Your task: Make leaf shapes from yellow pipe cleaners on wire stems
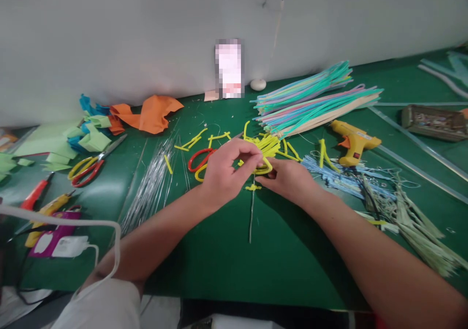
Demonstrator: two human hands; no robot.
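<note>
Over the middle of the green table, my left hand (230,168) is closed, thumb and forefinger pinching a bent yellow pipe cleaner (268,165). Right beside it, my right hand (290,178) is closed at the same piece, its fingertips partly hidden. From between the hands a thin wire stem (251,217) points down towards me, with a small yellow twisted bit (253,187) around its upper part. Just behind my fingers lies a pile of short yellow pipe cleaners (268,145). Red-and-yellow-handled scissors (199,161) are partly covered by my left hand.
Bundles of coloured pipe cleaners (310,100) lie behind, near a phone (229,70) against the wall. A yellow glue gun (354,141) sits at right. Loose wires (151,183), more scissors (91,165) and a purple power strip (54,236) with a white cable are at left.
</note>
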